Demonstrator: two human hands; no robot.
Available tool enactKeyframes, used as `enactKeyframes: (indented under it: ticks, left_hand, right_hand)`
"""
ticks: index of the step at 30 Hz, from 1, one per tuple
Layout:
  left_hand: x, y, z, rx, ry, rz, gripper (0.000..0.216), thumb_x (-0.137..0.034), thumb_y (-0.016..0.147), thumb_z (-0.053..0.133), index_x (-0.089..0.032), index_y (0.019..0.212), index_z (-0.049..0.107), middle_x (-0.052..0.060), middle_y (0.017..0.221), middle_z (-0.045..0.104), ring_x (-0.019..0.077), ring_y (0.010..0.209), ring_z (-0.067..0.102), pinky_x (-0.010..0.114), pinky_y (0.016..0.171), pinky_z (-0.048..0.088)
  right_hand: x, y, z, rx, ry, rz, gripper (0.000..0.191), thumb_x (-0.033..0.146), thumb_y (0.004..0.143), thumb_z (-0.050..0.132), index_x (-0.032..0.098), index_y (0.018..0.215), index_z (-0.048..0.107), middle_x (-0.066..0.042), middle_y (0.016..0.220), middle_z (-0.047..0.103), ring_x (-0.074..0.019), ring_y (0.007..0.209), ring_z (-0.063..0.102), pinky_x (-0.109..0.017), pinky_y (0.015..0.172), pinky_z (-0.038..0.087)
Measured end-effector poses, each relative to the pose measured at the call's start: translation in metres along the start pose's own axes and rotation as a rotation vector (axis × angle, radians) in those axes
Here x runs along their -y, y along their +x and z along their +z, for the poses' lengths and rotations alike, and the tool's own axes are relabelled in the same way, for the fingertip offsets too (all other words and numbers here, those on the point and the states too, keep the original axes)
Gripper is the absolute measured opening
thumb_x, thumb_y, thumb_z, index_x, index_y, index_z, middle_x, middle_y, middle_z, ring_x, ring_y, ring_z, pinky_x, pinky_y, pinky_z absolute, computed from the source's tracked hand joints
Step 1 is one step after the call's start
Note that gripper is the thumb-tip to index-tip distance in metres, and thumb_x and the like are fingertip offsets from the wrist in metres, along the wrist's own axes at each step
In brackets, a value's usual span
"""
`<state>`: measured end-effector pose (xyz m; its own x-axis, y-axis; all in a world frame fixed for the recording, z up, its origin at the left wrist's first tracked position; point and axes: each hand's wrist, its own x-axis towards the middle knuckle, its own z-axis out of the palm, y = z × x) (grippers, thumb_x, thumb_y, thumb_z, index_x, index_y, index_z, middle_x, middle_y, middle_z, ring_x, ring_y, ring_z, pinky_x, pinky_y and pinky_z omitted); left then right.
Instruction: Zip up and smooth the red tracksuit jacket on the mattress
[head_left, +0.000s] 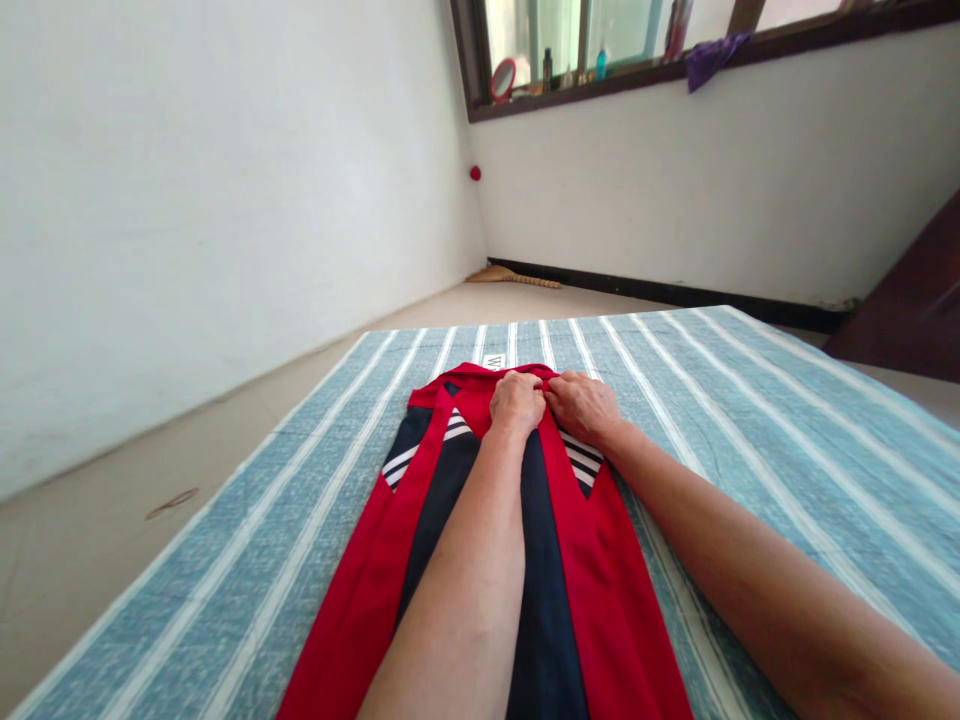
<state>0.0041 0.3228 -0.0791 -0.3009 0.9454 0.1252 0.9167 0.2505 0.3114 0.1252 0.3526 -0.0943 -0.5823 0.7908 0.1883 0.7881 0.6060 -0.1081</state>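
A red and navy jacket (435, 500) with white-striped patches lies lengthwise in front of me, its long red sides folded inward. At its far end, near the collar, my left hand (517, 400) has its fingers curled on the red cloth. My right hand (583, 402) is just to the right of it, fingers bent and closed on the same red edge. The two hands almost touch. Both sets of fingertips are partly hidden. Beneath the jacket is a blue cloth with white stripes (315, 480).
A small white label with letters (493, 361) shows past the jacket's far edge. On the floor lie a broom (510, 276) by the corner and a thin brown loop (172, 502) at left. A window sill holds a red-framed mirror (503, 79), bottles and a purple cloth (712, 60). Dark furniture (907, 300) stands right.
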Motion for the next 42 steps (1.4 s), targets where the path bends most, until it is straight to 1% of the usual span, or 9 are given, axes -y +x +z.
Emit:
enactKeyframes:
  ticks: [14,21,28,42]
  left_hand:
    - [-0.0013,-0.0005,-0.0019,0.010,-0.010,-0.012,0.030,-0.024,0.087,0.052,-0.028,0.107,0.073,0.008,0.115,0.067,0.0234,0.107,0.062,0.029,0.088,0.049]
    - [-0.0006,-0.0001,-0.0012,0.004,-0.011,-0.012,0.030,-0.023,0.087,0.053,-0.029,0.107,0.073,0.006,0.114,0.068,0.0225,0.107,0.062,0.028,0.087,0.049]
    - [-0.0002,0.0003,-0.0010,0.008,-0.016,-0.014,0.030,-0.023,0.086,0.053,-0.028,0.107,0.074,0.007,0.115,0.068,0.0230,0.107,0.062,0.028,0.087,0.049]
    - [0.0000,0.0005,-0.0015,0.006,-0.008,-0.007,0.029,-0.023,0.086,0.054,-0.029,0.106,0.074,0.006,0.114,0.068,0.0227,0.106,0.062,0.027,0.088,0.048]
  right_hand:
    - [-0.0003,0.0002,0.0015,-0.026,-0.022,-0.007,0.037,0.033,0.100,0.029,0.020,0.104,0.064,-0.010,0.106,0.065,-0.0227,0.101,0.059,-0.030,0.080,0.042]
    - [-0.0003,-0.0002,0.0001,-0.013,-0.006,-0.003,0.039,0.033,0.100,0.028,0.020,0.106,0.064,-0.010,0.108,0.064,-0.0230,0.102,0.059,-0.032,0.082,0.042]
    - [-0.0001,0.0001,0.0012,-0.023,-0.009,-0.007,0.038,0.033,0.100,0.029,0.020,0.104,0.064,-0.010,0.107,0.065,-0.0234,0.101,0.059,-0.032,0.079,0.043]
    - [0.0013,-0.0005,-0.0013,-0.011,-0.011,0.001,0.038,0.033,0.100,0.029,0.020,0.106,0.065,-0.010,0.109,0.065,-0.0228,0.102,0.059,-0.031,0.082,0.043]
